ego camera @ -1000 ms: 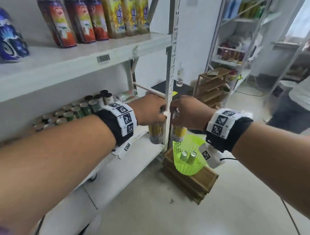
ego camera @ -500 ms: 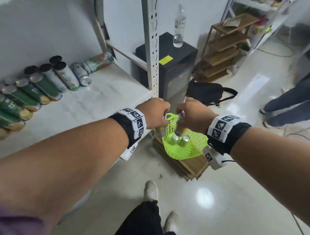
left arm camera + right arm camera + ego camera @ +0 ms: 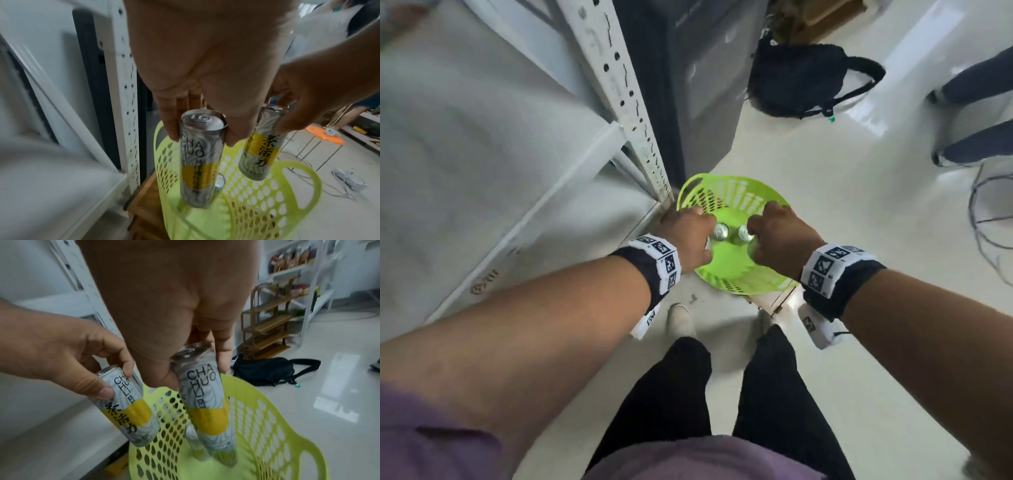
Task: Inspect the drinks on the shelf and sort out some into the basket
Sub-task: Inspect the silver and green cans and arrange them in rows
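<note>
A lime-green perforated basket (image 3: 739, 192) sits on the floor-level crate beside the shelf post. My left hand (image 3: 705, 236) grips a slim white-and-yellow can (image 3: 197, 162) by its top, upright and low inside the basket (image 3: 287, 186). My right hand (image 3: 755, 236) holds a matching can (image 3: 203, 402) the same way, tilted a little, over the basket (image 3: 267, 426). Each wrist view also shows the other hand's can (image 3: 259, 154) (image 3: 129, 415). Another can top (image 3: 220, 181) stands in the basket behind the left can. In the head view the hands hide most of both held cans.
A white perforated shelf post (image 3: 626, 96) and the white shelf board (image 3: 482, 154) are just left of the basket. A wooden crate (image 3: 774, 301) lies under it. A dark cabinet (image 3: 688, 68), a black bag (image 3: 801, 82), another person's legs (image 3: 979, 144) and floor cables (image 3: 989, 212) lie beyond.
Both hands have come down with their cans from beside the shelf post into the basket. The head view has tipped down toward the floor.
</note>
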`<state>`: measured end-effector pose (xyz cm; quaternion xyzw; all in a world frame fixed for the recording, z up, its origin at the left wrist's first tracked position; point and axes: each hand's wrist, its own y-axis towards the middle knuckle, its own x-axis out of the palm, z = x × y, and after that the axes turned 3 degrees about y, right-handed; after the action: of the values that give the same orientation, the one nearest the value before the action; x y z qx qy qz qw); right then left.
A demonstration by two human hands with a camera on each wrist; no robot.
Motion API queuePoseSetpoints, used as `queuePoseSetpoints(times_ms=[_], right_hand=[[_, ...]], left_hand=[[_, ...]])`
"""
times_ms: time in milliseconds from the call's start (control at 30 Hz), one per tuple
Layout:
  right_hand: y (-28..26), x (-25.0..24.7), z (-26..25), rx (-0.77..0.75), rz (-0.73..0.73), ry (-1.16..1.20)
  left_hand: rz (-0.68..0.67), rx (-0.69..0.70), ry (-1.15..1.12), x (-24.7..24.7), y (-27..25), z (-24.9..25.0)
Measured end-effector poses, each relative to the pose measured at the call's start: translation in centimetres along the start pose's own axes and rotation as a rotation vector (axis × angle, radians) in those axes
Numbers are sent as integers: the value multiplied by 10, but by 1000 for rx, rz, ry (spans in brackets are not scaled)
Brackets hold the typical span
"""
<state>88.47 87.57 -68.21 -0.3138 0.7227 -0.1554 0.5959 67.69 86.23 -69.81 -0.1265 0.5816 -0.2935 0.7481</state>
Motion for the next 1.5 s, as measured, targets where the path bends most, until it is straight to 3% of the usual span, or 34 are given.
queuePoseSetpoints(times_ms=[400, 600, 833, 1000, 1167, 1333, 1500], right_hand=[[122, 128, 45, -63, -254, 32], [153, 155, 47, -100, -139, 93], [174, 169, 39, -166, -127, -73], [152, 132, 33, -149, -128, -38], [96, 54, 2, -205, -126, -32], [30, -41, -58, -401, -30, -108], [-44, -126, -136, -609, 67, -245]], left_hand=[[-134, -196, -179, 133, 107, 3], [-34, -275, -116, 169, 138, 8], [-22, -324, -127, 184, 142, -2], [0, -302, -162, 149, 115, -5], [26, -293, -226, 74, 51, -11], [93, -364, -259, -26, -36, -11], [304, -512, -237, -105, -160, -1]])
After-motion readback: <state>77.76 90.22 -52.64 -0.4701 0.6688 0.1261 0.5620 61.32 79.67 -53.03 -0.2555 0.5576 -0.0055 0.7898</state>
